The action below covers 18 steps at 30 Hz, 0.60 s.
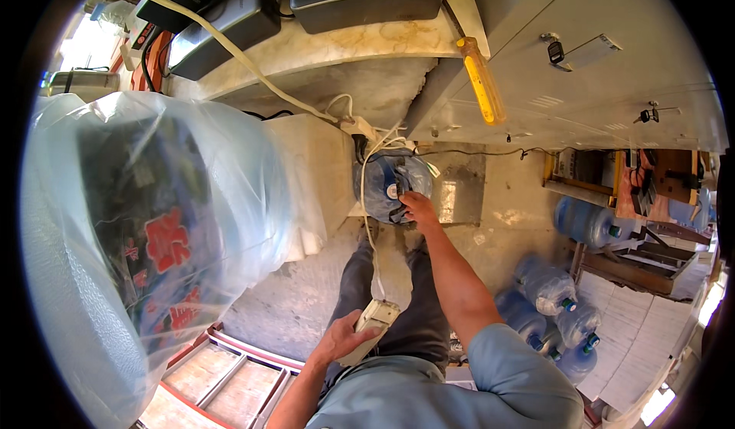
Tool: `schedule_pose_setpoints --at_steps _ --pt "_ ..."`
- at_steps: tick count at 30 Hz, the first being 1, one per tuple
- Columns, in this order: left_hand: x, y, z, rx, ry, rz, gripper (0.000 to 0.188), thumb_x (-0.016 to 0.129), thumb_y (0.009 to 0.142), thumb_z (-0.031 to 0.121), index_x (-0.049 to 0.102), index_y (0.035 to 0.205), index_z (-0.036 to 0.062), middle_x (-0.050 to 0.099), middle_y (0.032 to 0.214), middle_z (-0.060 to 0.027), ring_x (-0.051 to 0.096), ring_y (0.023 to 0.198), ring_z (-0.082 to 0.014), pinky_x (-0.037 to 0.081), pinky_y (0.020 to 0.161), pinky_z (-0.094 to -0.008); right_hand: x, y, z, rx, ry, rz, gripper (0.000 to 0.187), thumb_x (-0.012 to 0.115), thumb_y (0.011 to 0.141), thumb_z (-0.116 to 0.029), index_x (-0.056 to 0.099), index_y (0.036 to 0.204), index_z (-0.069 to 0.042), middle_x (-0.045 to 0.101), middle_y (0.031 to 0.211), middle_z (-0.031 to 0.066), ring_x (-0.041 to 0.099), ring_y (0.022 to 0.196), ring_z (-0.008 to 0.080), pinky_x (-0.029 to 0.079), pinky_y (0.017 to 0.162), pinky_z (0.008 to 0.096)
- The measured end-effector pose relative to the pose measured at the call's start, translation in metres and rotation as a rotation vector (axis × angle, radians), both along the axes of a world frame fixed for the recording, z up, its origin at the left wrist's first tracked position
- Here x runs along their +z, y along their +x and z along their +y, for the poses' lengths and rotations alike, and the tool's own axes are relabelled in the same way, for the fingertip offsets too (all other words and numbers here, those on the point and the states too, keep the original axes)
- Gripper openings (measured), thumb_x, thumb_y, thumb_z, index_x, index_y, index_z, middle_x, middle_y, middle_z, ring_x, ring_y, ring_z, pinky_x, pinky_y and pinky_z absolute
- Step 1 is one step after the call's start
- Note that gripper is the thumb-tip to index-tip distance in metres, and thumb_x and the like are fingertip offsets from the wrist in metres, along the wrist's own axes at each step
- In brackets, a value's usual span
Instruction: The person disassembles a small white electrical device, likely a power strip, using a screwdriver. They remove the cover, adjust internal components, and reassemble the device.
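Note:
My left hand (346, 338) is closed around a long beige block with a cord (377, 323), perhaps a power strip, held in front of my waist. Its white cord (368, 237) runs up from the block's far end toward a bundle of white cables and plugs. Beyond my feet, a large clear-blue water bottle (417, 173) stands on the floor. My right hand (419, 208) reaches down to the near side of its top, fingers bent and pressed together beside a dark strap or handle (398, 213). What they grip is too small to tell.
A screwdriver with a yellow handle (481, 82) sticks out beside grey cabinets (605, 92). Grey electronic boxes (367, 4) sit on a stone ledge. A large plastic-wrapped object (253, 191) fills the left side. Several water bottles (578, 325) lie at right, near stacked boards (632, 325).

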State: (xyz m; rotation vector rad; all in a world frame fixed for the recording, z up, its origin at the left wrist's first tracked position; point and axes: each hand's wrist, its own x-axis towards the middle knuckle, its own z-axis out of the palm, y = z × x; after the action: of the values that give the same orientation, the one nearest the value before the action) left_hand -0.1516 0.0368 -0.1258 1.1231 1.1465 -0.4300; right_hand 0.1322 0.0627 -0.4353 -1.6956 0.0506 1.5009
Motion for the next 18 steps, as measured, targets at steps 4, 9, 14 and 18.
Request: schedule_pose_setpoints --at_steps 4,9,14,18 --pt "0.000 0.000 -0.001 0.022 0.010 -0.004 0.043 0.072 0.084 0.037 0.063 0.106 0.0010 0.069 0.090 -0.0167 0.066 0.083 -0.0230 0.050 0.079 -0.0362 0.002 0.001 -0.017 -0.010 0.017 0.074 0.051 0.076 0.080 -0.034 0.063 0.124 -0.011 0.062 0.122 0.0070 0.057 0.112 0.0201 0.047 0.087 0.0434" --pt "0.001 0.006 0.006 -0.059 0.026 -0.021 0.044 0.072 0.085 0.037 0.063 0.107 0.0008 0.070 0.092 -0.0174 0.067 0.086 -0.0233 0.050 0.080 -0.0368 -0.103 0.004 -0.089 -0.010 0.113 -0.703 0.023 0.063 0.091 -0.023 0.069 0.104 -0.005 0.068 0.096 0.0061 0.064 0.087 0.0186 0.050 0.072 0.0318" --pt "-0.001 0.013 -0.002 0.013 0.044 -0.086 0.045 0.072 0.086 0.036 0.063 0.112 0.0004 0.070 0.095 -0.0170 0.068 0.090 -0.0221 0.051 0.081 -0.0363 0.054 0.003 -0.056 -0.346 0.070 -0.257 0.022 0.060 0.095 -0.022 0.065 0.085 -0.004 0.062 0.070 0.0039 0.057 0.058 0.0120 0.044 0.052 0.0256" --pt "0.028 0.029 0.011 0.090 0.022 -0.103 0.039 0.070 0.088 0.030 0.064 0.114 0.0013 0.070 0.096 -0.0094 0.065 0.086 -0.0161 0.051 0.078 -0.0322 0.171 0.027 -0.015 -0.421 0.297 -0.228 0.021 0.060 0.096 -0.023 0.062 0.098 -0.002 0.065 0.080 0.0068 0.059 0.059 0.0124 0.046 0.050 0.0262"
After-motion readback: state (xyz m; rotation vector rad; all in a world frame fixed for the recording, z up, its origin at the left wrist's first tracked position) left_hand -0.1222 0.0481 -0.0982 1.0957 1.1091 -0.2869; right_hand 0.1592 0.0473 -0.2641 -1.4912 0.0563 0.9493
